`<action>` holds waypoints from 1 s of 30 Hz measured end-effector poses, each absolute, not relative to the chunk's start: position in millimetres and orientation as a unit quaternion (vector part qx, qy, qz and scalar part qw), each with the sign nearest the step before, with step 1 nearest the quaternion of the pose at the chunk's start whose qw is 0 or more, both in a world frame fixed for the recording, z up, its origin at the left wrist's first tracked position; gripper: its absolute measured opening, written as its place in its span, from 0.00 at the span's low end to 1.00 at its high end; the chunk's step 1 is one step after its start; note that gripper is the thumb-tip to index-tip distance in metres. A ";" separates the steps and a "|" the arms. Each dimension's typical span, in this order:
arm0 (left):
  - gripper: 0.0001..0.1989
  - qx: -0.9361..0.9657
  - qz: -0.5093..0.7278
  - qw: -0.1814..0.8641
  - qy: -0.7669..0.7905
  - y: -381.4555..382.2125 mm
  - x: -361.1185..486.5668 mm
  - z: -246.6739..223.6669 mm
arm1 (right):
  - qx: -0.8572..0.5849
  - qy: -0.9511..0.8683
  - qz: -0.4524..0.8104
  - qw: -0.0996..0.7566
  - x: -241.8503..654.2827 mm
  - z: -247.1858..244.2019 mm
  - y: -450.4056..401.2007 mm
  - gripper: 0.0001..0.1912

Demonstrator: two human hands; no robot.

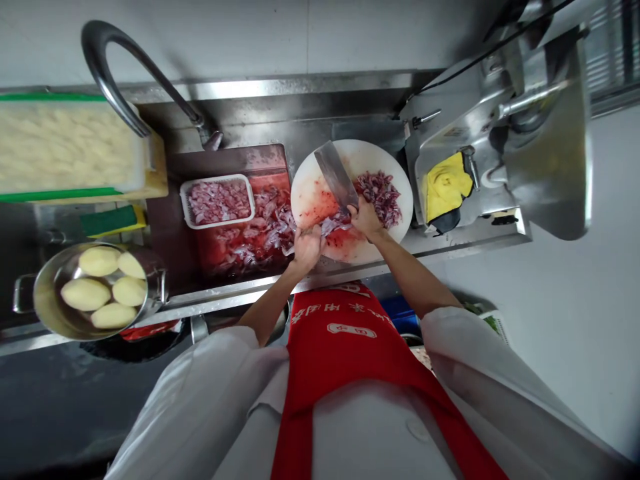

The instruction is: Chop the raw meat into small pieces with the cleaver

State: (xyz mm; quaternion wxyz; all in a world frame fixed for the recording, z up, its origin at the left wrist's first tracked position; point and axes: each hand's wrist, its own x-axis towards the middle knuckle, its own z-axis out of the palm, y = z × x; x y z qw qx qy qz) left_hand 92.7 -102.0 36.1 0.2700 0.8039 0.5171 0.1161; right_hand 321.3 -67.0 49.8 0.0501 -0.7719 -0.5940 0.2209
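My right hand (pixel 366 219) is closed round the handle of a broad cleaver (pixel 336 175), whose blade lies over the round white cutting board (pixel 350 152). At the board's left edge, my left hand (pixel 308 247) is closed on one end of a strip of pinkish meat (pixel 334 223); the strip runs toward the cleaver's handle end. A pile of dark red cut meat (pixel 383 197) lies on the board's right side. Red stains mark the board's left and lower parts. More meat pieces (pixel 273 223) lie in reddish liquid in the sink left of the board.
A white basket of meat (pixel 245 183) stands in the sink below a curved faucet (pixel 125 43). Farther left are a pot of potatoes (pixel 45 300), a green-edged container (pixel 65 150) and a sponge (pixel 110 220). A yellow cloth (pixel 447 187) lies by a metal machine (pixel 550 160) at right.
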 end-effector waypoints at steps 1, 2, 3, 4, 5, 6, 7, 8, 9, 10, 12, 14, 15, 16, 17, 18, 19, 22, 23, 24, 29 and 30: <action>0.07 0.794 0.126 0.276 0.526 -104.3 78.0 34.1 | -0.773 -0.592 0.223 0.054 321.4 49.0 -67.1 0.21; 0.07 0.781 0.139 0.282 0.539 -106.4 60.8 31.6 | -0.774 -0.590 0.222 0.058 321.8 47.9 -67.1 0.21; 0.06 0.765 0.155 0.286 0.556 -108.2 41.9 29.1 | -0.775 -0.589 0.220 0.063 322.6 46.8 -66.7 0.21; 0.04 0.748 0.174 0.285 0.574 -109.5 22.5 26.8 | -0.775 -0.590 0.217 0.068 323.9 46.2 -66.1 0.20; 0.03 0.732 0.195 0.284 0.588 -110.5 3.9 25.1 | -0.773 -0.593 0.215 0.070 325.6 46.4 -65.1 0.20; 0.03 0.718 0.217 0.282 0.598 -111.1 -12.9 24.6 | -0.770 -0.597 0.215 0.070 327.9 47.7 -63.7 0.19; 0.03 0.706 0.244 0.281 0.603 -111.5 -27.1 25.5 | -0.765 -0.603 0.218 0.065 330.4 50.3 -61.8 0.18; 0.03 0.694 0.276 0.280 0.604 -111.5 -38.3 28.3 | -0.761 -0.607 0.222 0.056 333.1 54.2 -59.6 0.17; 0.04 0.680 0.312 0.280 0.602 -111.1 -46.5 32.9 | -0.759 -0.610 0.224 0.045 335.5 59.1 -57.4 0.17; 0.06 0.663 0.350 0.283 0.598 -110.2 -51.7 39.3 | -0.759 -0.611 0.223 0.033 337.3 64.6 -55.3 0.17; 0.09 0.616 0.425 0.307 0.588 -106.0 -54.2 56.4 | -0.778 -0.596 0.197 0.025 337.2 76.0 -54.1 0.19; 0.10 0.559 0.489 0.351 0.570 -98.0 -47.0 76.9 | -0.789 -0.588 0.178 0.031 331.0 85.8 -60.2 0.21; 0.11 0.532 0.515 0.375 0.557 -92.5 -39.7 87.6 | -0.789 -0.587 0.179 0.026 325.7 89.6 -66.6 0.21; 0.13 0.509 0.540 0.394 0.542 -86.1 -29.9 98.0 | -0.781 -0.594 0.193 0.011 319.7 92.4 -75.1 0.21; 0.16 0.489 0.565 0.410 0.523 -78.9 -17.5 107.7 | -0.768 -0.604 0.213 -0.009 313.5 94.0 -84.9 0.20; 0.18 0.471 0.591 0.425 0.499 -71.2 -2.7 116.2 | -0.752 -0.615 0.237 -0.029 308.1 94.3 -95.3 0.19; 0.20 0.454 0.614 0.442 0.471 -63.3 14.2 122.7 | -0.736 -0.624 0.258 -0.043 304.3 93.4 -105.3 0.17; 0.23 0.407 0.652 0.509 0.389 -43.2 69.2 126.2 | -0.716 -0.636 0.283 -0.047 309.2 85.9 -129.4 0.16; 0.23 0.399 0.646 0.530 0.377 -39.1 85.5 121.0 | -0.723 -0.631 0.279 -0.042 316.8 83.3 -135.4 0.17; 0.22 0.396 0.636 0.545 0.377 -37.1 98.8 112.6 | -0.735 -0.620 0.272 -0.038 326.8 81.3 -140.7 0.18; 0.17 0.429 0.531 0.507 0.526 -59.8 105.0 47.7 | -0.785 -0.561 0.253 -0.066 379.5 81.4 -164.4 0.19; 0.16 0.433 0.509 0.496 0.554 -69.1 96.5 36.5 | -0.788 -0.555 0.254 -0.076 384.9 82.7 -168.4 0.18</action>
